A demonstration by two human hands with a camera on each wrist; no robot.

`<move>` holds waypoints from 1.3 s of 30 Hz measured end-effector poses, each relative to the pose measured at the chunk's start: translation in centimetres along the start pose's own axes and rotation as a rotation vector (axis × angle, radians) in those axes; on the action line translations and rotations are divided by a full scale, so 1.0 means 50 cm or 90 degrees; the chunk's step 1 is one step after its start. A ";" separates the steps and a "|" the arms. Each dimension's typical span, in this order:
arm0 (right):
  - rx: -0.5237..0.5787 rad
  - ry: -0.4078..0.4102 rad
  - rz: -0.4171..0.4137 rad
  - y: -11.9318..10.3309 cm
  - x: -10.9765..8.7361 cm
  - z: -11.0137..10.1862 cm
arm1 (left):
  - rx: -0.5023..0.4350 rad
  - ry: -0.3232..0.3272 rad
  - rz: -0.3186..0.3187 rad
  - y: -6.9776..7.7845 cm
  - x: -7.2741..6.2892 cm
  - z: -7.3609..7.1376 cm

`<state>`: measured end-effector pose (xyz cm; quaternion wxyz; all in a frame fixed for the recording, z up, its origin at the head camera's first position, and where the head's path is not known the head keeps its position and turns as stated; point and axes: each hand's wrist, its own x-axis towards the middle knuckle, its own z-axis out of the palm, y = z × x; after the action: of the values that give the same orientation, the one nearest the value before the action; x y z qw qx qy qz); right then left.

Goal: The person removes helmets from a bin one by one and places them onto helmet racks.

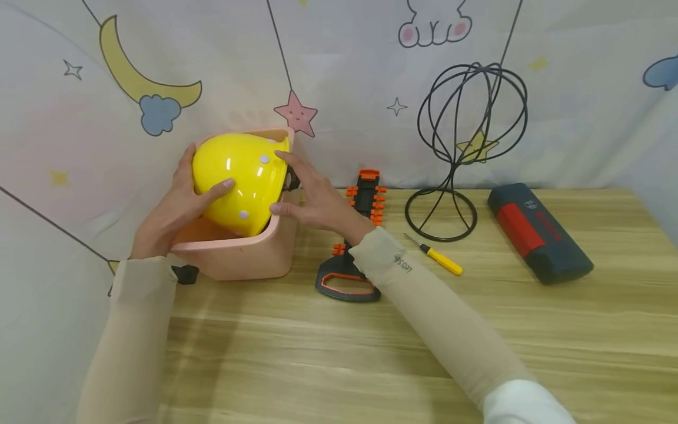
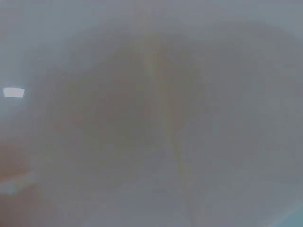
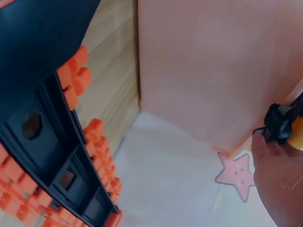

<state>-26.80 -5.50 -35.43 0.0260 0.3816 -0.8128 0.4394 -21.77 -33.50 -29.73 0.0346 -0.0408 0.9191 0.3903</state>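
A yellow hard hat (image 1: 225, 159) with pale round dots lies tilted on its side in the mouth of a pink bin (image 1: 249, 259). My left hand (image 1: 177, 200) holds its left side, thumb laid across the dome. With thumb and fingers spread along the brim, my right hand (image 1: 323, 200) grips the other side. A black fitting (image 1: 290, 178) sticks out from under the brim; in the right wrist view this fitting (image 3: 279, 123) is close by the fingertips of the right hand (image 3: 284, 179). The left wrist view is a grey blur.
Under the right forearm lies a black-and-orange rack with a loop handle (image 1: 346, 285). Farther right are a yellow-handled screwdriver (image 1: 444, 261), a black wire stand (image 1: 442, 238) and a dark blue-and-red Bosch case (image 1: 540, 232). A patterned cloth (image 1: 349, 76) hangs behind the wooden table (image 1: 318, 353).
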 end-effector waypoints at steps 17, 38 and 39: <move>-0.002 0.015 0.055 -0.037 0.008 -0.005 | -0.004 0.065 0.016 0.015 -0.007 0.012; -0.032 0.138 -0.154 -0.088 -0.005 -0.059 | 0.028 0.226 0.148 0.094 -0.063 -0.026; -0.030 0.142 -0.159 -0.090 -0.006 -0.062 | 0.031 0.234 0.156 0.100 -0.065 -0.026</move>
<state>-24.61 -4.46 -30.53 0.1791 0.4278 -0.7611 0.4535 -19.07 -30.82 -24.96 -0.1807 0.0018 0.9172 0.3551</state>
